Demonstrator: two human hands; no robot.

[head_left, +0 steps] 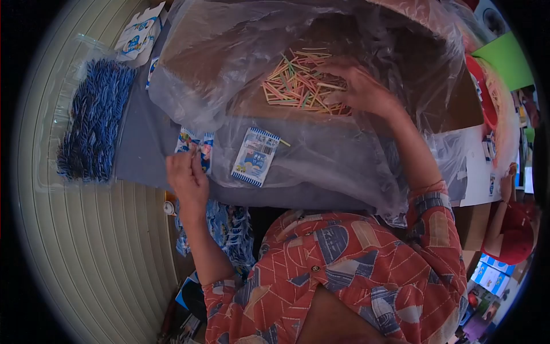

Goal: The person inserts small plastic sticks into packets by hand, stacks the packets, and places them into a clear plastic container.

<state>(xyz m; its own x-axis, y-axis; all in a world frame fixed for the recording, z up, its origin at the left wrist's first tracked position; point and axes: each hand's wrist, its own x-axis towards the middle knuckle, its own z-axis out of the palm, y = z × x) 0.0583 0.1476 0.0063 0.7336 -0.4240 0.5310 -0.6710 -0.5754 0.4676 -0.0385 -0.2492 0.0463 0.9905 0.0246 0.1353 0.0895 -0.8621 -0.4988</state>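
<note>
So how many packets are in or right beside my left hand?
2: one packet at your left hand, partly covered by it, and another lying flat to its right. More may be hidden under that hand.

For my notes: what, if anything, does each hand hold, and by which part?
The left hand holds a printed packet by its lower left part. The right hand is at the coloured sticks; whether it grips any cannot be told.

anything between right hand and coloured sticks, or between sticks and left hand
Nothing visible stands between the right hand and the coloured sticks; it is at their right side. Clear plastic sheeting lies between the sticks and the left hand.
</note>
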